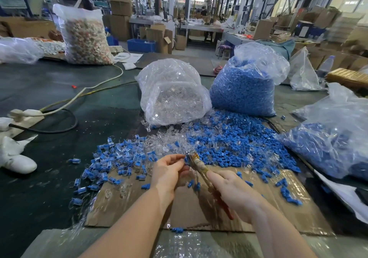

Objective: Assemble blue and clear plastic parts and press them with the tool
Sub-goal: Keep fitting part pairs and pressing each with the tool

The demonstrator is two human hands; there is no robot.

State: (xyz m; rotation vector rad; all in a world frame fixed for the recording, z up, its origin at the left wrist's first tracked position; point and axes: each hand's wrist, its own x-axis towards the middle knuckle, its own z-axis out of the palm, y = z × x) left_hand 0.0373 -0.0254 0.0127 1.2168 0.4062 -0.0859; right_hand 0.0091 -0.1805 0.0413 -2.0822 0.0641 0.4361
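My right hand [232,193] grips the pliers-like tool [199,165], its red handles poking out below the palm. The tool's metal jaws sit at a small blue and clear piece [186,159] that my left hand [169,171] pinches at its fingertips. Behind my hands lies a heap of loose blue parts [239,140] mixed with clear parts [167,144]. To the left spreads a pile of joined blue-and-clear pieces [111,158]. Both hands hover over a sheet of cardboard [199,208].
A bag of clear parts [171,92] and a bag of blue parts [245,84] stand behind the heaps. Another bag with blue pieces [334,138] lies at the right. White cables and a power strip [25,114] cross the dark table at the left.
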